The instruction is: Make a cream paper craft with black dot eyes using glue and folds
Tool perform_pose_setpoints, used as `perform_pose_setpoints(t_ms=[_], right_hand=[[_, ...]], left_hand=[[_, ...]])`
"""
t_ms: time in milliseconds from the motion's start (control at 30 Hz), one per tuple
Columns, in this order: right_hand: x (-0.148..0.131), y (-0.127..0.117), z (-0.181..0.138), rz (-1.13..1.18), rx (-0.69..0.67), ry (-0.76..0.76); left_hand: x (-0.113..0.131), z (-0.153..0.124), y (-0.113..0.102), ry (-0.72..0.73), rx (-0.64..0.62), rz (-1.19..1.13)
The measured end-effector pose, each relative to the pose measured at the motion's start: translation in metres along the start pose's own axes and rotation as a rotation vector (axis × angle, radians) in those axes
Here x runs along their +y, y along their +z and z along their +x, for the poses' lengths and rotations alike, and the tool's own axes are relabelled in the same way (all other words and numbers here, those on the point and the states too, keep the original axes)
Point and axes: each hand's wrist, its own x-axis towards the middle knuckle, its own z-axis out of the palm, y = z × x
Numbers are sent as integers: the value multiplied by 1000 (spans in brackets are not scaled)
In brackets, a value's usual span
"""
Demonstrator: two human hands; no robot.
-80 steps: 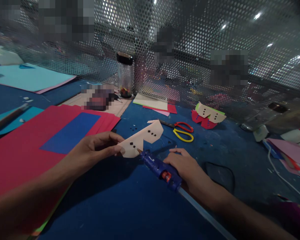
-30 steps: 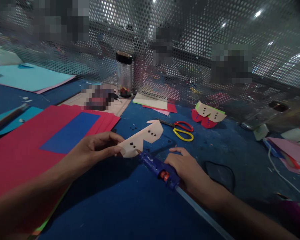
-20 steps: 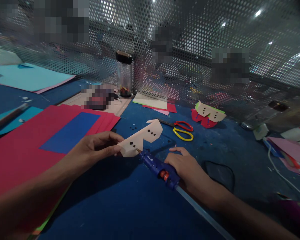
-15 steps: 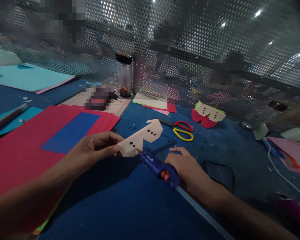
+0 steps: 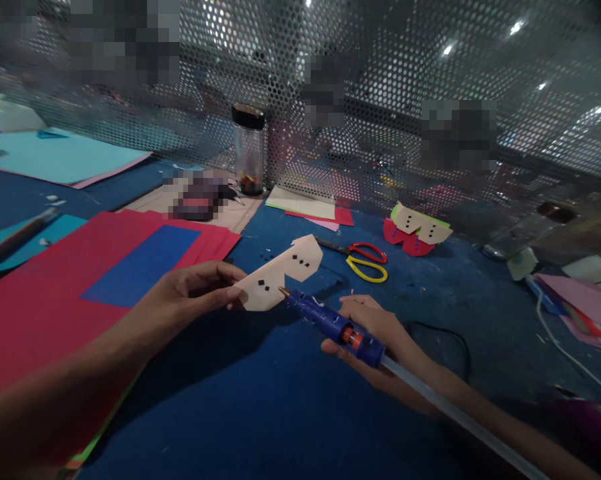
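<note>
My left hand [image 5: 205,290] pinches the left end of a folded cream paper cutout [image 5: 265,297], holding it tilted above the blue table. Several small black squares sit on its two lobes, three on the right one and two on the left. My right hand [image 5: 370,333] is wrapped around a blue glue gun [image 5: 330,320], with a long clear glue stick [image 5: 445,400] running out of its back. The gun's brass nozzle points at the lower edge of the left lobe; whether it touches the paper I cannot tell.
Behind the cutout lie scissors [image 5: 365,263] with red and yellow handles. Finished-looking paper cutouts in red, cream and green [image 5: 415,230] stand farther right. Red sheets [image 5: 45,300] cover the left side. A jar [image 5: 249,150] stands against the perforated metal screen [image 5: 380,113]. A black cord [image 5: 455,333] lies at right.
The glue gun has drawn back a little to the right, away from the black squares, and turned in my right hand. The cutout has shifted slightly up and left.
</note>
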Motion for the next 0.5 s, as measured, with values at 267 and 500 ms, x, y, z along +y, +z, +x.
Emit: perform_pose_setpoints(t_ms=[267, 500], right_hand=[[-11, -29, -3, 195, -50, 130], [-1, -45, -8, 359, 8, 263]], left_hand=[[3, 1, 2, -47, 57, -67], [7, 1, 3, -84, 170, -110]])
